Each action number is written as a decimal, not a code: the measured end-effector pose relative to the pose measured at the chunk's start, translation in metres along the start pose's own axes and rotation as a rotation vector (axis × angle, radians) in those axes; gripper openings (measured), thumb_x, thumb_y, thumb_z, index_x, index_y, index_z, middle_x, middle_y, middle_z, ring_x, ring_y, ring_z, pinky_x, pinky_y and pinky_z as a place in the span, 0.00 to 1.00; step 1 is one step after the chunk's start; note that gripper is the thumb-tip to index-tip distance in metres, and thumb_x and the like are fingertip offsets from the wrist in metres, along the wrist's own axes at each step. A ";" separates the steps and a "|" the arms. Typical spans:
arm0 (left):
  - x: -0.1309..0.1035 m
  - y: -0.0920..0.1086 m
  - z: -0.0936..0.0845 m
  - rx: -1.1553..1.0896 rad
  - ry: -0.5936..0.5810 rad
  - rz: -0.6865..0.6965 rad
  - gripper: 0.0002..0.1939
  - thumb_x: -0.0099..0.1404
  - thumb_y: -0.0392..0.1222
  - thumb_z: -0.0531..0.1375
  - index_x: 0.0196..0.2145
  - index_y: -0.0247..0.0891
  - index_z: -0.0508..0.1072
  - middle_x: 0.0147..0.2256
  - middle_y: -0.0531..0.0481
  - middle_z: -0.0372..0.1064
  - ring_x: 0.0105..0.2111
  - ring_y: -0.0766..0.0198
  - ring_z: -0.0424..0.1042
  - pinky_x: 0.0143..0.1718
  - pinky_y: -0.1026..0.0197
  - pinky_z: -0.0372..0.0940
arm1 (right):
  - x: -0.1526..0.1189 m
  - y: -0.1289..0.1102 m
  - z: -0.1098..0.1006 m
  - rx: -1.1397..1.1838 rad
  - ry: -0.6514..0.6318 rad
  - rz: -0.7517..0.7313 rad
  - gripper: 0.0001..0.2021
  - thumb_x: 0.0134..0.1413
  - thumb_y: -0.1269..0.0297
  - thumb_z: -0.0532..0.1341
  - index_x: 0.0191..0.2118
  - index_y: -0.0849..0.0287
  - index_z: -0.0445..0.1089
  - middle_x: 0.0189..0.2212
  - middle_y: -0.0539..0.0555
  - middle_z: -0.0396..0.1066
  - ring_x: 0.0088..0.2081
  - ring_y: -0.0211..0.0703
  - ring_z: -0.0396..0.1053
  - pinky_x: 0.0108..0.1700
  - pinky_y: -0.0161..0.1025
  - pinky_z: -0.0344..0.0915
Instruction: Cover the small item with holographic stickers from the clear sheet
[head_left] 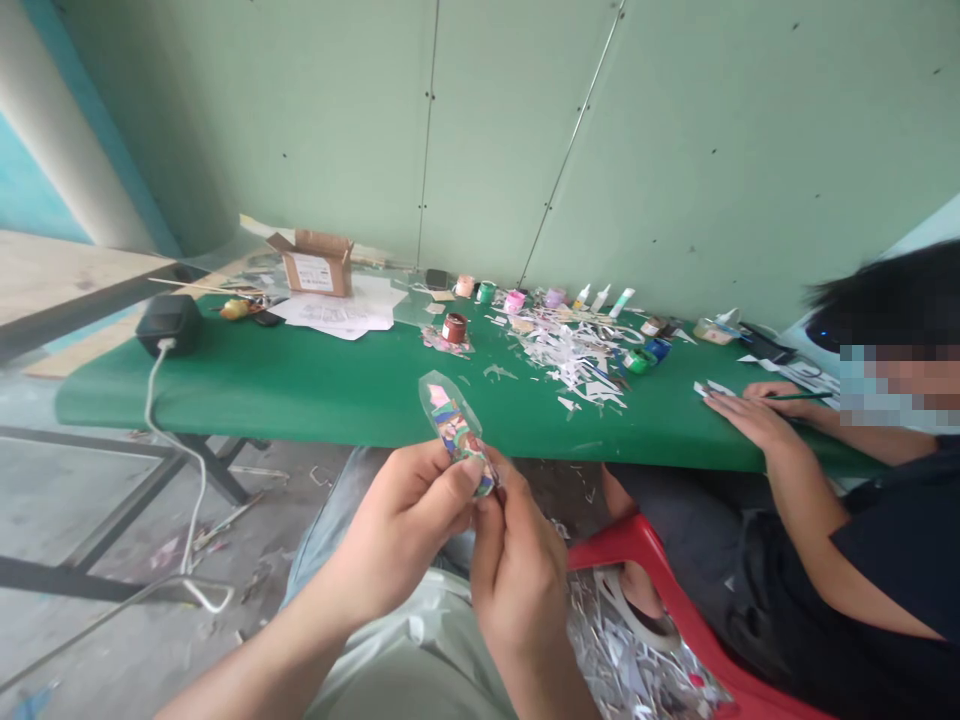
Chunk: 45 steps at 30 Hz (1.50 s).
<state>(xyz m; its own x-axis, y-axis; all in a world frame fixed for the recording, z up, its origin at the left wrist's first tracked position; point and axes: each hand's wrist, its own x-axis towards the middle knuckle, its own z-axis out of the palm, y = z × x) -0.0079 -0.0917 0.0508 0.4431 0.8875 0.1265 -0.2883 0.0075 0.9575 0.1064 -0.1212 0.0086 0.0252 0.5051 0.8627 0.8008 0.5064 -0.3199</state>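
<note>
Over my lap, near the table's front edge, a small colourful printed cutout (pixel 456 425) with a clear film border is held tilted upward. My left hand (pixel 409 515) is closed on it, the thumb pressed across its lower part. My right hand (pixel 521 550) is closed at the cutout's lower right end, fingertips pinched together. A small dark bit shows by the right fingertips, too small to name. The lower end of the cutout is partly hidden by my fingers.
On the green table (pixel 360 390) are a heap of paper scraps (pixel 574 350), an open cardboard box (pixel 319 265), a brown paint jar (pixel 454 328) and a black power adapter (pixel 166 322). To the right a co-worker's hand (pixel 750 418) rests on paper. A red chair (pixel 630 540) stands beside me.
</note>
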 end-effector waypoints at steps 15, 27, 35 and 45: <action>0.003 0.003 0.002 -0.082 -0.023 -0.048 0.24 0.61 0.57 0.64 0.20 0.38 0.60 0.15 0.61 0.46 0.16 0.77 0.41 0.17 0.67 0.38 | -0.003 -0.005 0.001 -0.002 0.017 0.017 0.18 0.67 0.74 0.51 0.59 0.65 0.67 0.46 0.62 0.80 0.44 0.44 0.81 0.41 0.32 0.77; 0.000 0.003 0.001 -0.063 -0.060 -0.057 0.25 0.60 0.59 0.65 0.22 0.37 0.62 0.17 0.61 0.46 0.17 0.76 0.41 0.17 0.67 0.40 | -0.004 -0.007 -0.002 0.008 0.031 0.024 0.17 0.67 0.75 0.51 0.57 0.65 0.69 0.44 0.62 0.81 0.42 0.44 0.81 0.39 0.33 0.78; -0.004 0.000 0.003 -0.053 -0.067 -0.036 0.22 0.63 0.56 0.65 0.25 0.36 0.66 0.19 0.60 0.47 0.18 0.75 0.41 0.18 0.67 0.42 | -0.005 -0.008 0.000 -0.047 0.075 0.027 0.18 0.69 0.72 0.50 0.59 0.66 0.66 0.44 0.63 0.81 0.41 0.45 0.82 0.38 0.32 0.78; -0.004 0.003 0.006 -0.161 -0.054 -0.065 0.27 0.61 0.58 0.65 0.20 0.37 0.59 0.15 0.62 0.45 0.16 0.77 0.41 0.17 0.67 0.38 | -0.005 -0.007 -0.001 0.015 0.047 0.014 0.17 0.69 0.73 0.50 0.57 0.65 0.67 0.44 0.61 0.81 0.42 0.44 0.81 0.40 0.32 0.78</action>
<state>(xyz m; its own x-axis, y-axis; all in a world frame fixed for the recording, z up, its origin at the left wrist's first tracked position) -0.0055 -0.0974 0.0543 0.5091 0.8566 0.0835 -0.3875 0.1415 0.9110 0.1010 -0.1280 0.0075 0.0646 0.4789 0.8755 0.7913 0.5100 -0.3373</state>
